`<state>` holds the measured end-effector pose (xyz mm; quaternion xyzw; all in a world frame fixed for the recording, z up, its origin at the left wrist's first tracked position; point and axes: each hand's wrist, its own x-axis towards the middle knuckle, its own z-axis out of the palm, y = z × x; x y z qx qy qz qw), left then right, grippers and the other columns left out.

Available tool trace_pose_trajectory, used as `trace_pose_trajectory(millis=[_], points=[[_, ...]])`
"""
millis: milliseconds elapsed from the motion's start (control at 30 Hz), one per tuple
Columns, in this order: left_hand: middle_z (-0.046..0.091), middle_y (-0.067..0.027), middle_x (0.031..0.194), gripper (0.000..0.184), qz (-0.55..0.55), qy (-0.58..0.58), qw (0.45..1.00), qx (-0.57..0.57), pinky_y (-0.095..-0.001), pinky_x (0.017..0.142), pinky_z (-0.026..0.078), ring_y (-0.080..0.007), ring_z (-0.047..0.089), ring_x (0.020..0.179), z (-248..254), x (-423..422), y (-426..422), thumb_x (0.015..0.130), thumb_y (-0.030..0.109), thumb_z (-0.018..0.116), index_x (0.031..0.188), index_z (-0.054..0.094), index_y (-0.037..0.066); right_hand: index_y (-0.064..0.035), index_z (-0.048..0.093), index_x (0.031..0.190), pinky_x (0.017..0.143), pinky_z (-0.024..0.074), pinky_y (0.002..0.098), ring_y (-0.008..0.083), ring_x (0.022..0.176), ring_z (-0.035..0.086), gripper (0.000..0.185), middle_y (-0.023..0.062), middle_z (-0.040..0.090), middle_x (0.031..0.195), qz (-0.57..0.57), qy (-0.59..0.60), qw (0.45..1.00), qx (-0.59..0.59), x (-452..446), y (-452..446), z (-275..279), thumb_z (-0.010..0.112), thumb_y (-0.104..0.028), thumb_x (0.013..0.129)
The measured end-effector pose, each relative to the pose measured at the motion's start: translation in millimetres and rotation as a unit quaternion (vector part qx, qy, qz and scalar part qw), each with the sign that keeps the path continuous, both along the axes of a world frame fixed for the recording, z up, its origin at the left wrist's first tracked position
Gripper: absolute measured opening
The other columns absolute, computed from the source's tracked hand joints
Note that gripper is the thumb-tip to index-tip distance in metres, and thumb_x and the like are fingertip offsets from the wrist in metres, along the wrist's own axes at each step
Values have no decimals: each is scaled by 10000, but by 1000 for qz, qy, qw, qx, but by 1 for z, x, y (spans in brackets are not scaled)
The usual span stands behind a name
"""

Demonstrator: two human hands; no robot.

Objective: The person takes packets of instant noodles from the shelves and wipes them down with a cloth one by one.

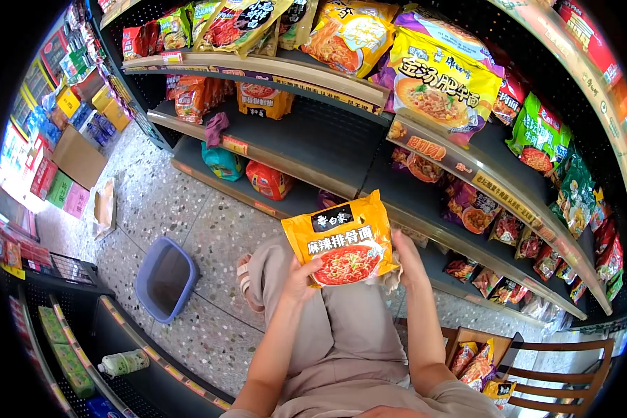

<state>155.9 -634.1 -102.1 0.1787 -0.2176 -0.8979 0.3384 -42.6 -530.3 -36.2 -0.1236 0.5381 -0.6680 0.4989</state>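
Both hands hold a yellow-orange packet of instant noodles (343, 240) upright above my lap, its printed front with a red noodle bowl facing me. My left hand (301, 280) grips the lower left corner, thumb across the front. At the right edge, my right hand (409, 259) is closed around the side, its fingers partly hidden behind the packet. Something pale and crumpled, perhaps a cloth (391, 280), shows under the right hand. Beyond the packet stands a shelf unit (313, 143) with several noodle packs, and a purple cloth (217, 128) lies over one shelf edge.
A blue-purple bin (166, 280) stands on the speckled floor to the left. At the lower right, a wooden chair (561, 373) carries several noodle packets (475, 366). A white bottle (124, 363) lies on the lower-left shelf. An open cardboard box (76, 157) sits farther back.
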Motion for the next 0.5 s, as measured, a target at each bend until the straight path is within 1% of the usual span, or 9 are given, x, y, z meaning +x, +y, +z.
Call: trace_pose_trajectory(millis=[33, 133, 233, 333, 433, 500], points=[[576, -133, 1160, 542, 3, 4, 1000, 0, -366, 893, 500, -236, 597, 1037, 1, 0, 0, 777, -1, 618, 1272, 397, 11, 2, 542, 1222, 851, 464, 256, 111, 954, 598, 429, 49, 635, 1075, 60, 26, 997, -50, -2, 3, -10, 633, -234, 875], [571, -181, 1181, 577, -5, 9, 1000, -16, -410, 918, 490, -274, 592, 1059, 0, 2, -1, 771, 13, 605, 1302, 379, 14, -2, 565, 1177, 832, 478, 258, 127, 943, 614, 421, 64, 637, 1070, 72, 83, 993, -33, 5, 3, -1, 674, -215, 830], [577, -165, 1176, 563, -12, 1, 1000, -25, -410, 914, 491, -268, 594, 1055, 5, 2, -1, 776, 10, 609, 1293, 386, 18, 6, 584, 1149, 812, 489, 266, 126, 909, 626, 387, 65, 641, 1059, 34, 65, 996, -44, 7, 0, 6, 689, -124, 800], [500, -160, 1286, 636, -10, -14, 999, -39, -386, 977, 435, -264, 528, 1153, 8, -4, -3, 788, -5, 610, 1356, 325, 18, 36, 602, 1119, 838, 473, 254, 134, 976, 591, 339, 68, 618, 1111, 1, 56, 997, -45, 7, 3, 13, 686, -66, 807], [340, -156, 1425, 749, 85, -86, 972, -202, -372, 1071, 308, -261, 376, 1297, 28, -18, 2, 809, 1, 614, 1433, 199, 27, 58, 624, 1068, 847, 463, 259, 152, 987, 584, 279, 92, 597, 1146, -69, 144, 983, -94, 13, 1, 20, 666, -23, 804], [284, -164, 1451, 816, 122, -147, 937, -292, -366, 1093, 246, -255, 304, 1336, 34, -22, 6, 819, 40, 642, 1448, 123, 15, 60, 632, 1052, 852, 459, 268, 174, 994, 583, 268, 118, 585, 1159, -80, 304, 944, -98, 19, -1, 35, 656, -1, 792]])
